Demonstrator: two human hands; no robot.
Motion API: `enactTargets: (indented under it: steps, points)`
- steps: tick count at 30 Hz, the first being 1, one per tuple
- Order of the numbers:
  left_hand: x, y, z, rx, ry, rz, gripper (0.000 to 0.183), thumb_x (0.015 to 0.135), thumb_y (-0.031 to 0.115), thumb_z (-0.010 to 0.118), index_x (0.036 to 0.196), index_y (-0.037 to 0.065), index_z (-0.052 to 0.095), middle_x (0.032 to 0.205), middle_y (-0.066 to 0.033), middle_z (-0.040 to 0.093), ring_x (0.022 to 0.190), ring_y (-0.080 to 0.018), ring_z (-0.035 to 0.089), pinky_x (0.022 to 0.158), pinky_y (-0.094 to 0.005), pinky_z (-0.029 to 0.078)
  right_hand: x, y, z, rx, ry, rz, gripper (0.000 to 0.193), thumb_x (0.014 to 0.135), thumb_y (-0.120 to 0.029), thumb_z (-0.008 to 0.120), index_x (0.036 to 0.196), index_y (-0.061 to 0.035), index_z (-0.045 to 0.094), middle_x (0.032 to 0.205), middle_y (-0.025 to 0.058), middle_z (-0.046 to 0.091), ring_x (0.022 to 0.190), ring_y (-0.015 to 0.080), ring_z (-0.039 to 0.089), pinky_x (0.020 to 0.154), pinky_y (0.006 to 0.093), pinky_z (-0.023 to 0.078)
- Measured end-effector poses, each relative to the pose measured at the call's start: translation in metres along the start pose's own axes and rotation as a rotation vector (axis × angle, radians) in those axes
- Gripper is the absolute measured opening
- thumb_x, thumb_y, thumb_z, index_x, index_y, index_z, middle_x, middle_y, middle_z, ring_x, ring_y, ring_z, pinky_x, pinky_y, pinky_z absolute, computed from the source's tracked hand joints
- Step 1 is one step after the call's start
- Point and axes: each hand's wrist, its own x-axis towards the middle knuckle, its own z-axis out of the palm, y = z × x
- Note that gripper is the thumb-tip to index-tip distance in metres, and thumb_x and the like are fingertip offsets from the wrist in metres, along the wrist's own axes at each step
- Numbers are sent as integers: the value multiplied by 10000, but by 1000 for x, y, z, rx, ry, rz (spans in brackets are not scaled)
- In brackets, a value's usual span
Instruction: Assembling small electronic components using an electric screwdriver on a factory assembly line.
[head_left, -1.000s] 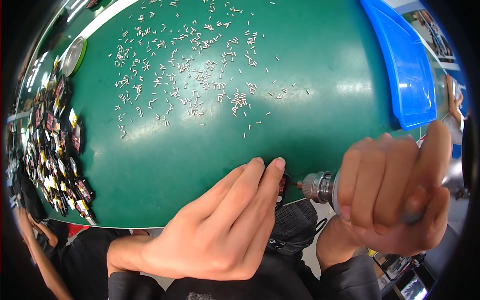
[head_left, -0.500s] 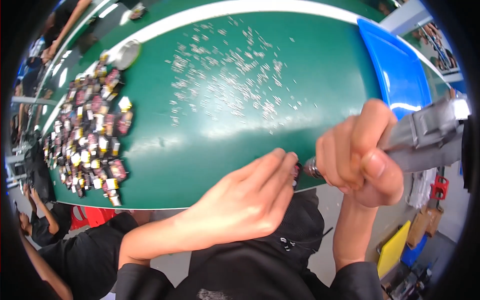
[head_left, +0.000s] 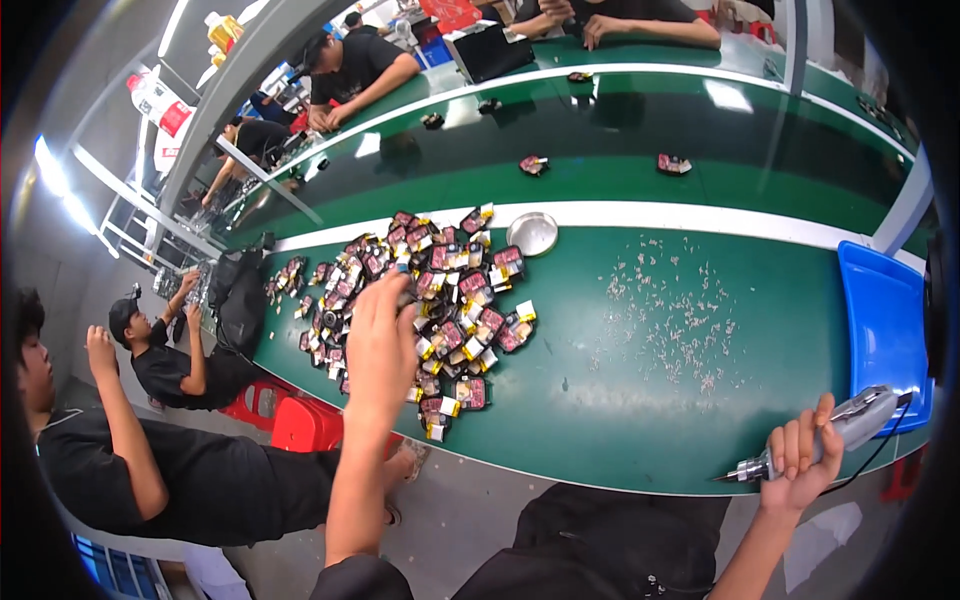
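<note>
My right hand (head_left: 797, 458) is wrapped round a grey electric screwdriver (head_left: 862, 418) at the table's near right edge. Its bit points left and touches no part that I can see. My left hand (head_left: 382, 345) reaches over a big pile of small black electronic units (head_left: 470, 290) with reddish boards and white-and-yellow pieces. The fingers stretch forward and the thumb stands apart, among the units; whether the fingertips touch one is hidden. Many tiny silvery bits that look like screws (head_left: 680, 320) lie scattered on the green table (head_left: 580, 400), left of the screwdriver.
Behind the pile stands a round metal dish (head_left: 532, 233). A blue tray (head_left: 890, 340) sits at the right end. Beyond a white ledge (head_left: 640, 213), a dark green surface carries a few loose units (head_left: 674, 164). Co-workers sit across and at my left, near a red stool (head_left: 305, 425).
The view has swung up and left. My left hand has left the screwdriver tip, where it held a small dark unit, and moved left to the pile. The right hand keeps the screwdriver, now lower.
</note>
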Motion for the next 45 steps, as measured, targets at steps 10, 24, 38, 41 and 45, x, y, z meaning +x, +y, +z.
enactTargets:
  steps: [10, 24, 38, 41, 45]
  points:
    - [38, 99, 45, -234, -193, 233, 361, 784, 10, 657, 1134, 14, 571, 1161, -165, 550, 1097, -348, 528, 905, -398, 455, -4, 2, 2, 55, 164, -36, 75, 886, -121, 485, 907, -49, 493, 492, -9, 339, 373, 92, 297, 413, 268, 341]
    - [68, 112, 106, -93, -297, 533, 120, 764, -36, 602, 881, -28, 629, 900, -109, 573, 840, -288, 584, 729, -367, 513, -7, -2, -1, 80, 159, 25, 88, 849, -160, 498, 866, -75, 484, 472, 3, 343, 374, 123, 337, 434, 301, 356]
    - [74, 108, 108, -134, -283, 588, 200, 700, -48, 592, 892, -8, 632, 882, -100, 576, 846, -271, 588, 714, -360, 516, -7, -2, 0, 87, 161, 26, 70, 856, -147, 492, 881, -81, 495, 484, -3, 345, 389, 116, 335, 458, 297, 360]
    - [75, 113, 106, -117, -278, 624, 188, 714, -49, 590, 892, -9, 635, 880, -102, 578, 839, -273, 587, 715, -365, 515, -6, -2, 1, 76, 156, 14, 75, 856, -147, 492, 881, -77, 493, 484, -5, 344, 388, 115, 333, 454, 295, 358]
    - [77, 110, 107, -31, -324, 690, 104, 766, -28, 578, 867, -21, 604, 882, -111, 575, 821, -283, 576, 702, -379, 508, -6, -1, 1, 78, 141, 12, 81, 857, -149, 492, 881, -72, 491, 483, -4, 344, 387, 115, 330, 454, 293, 359]
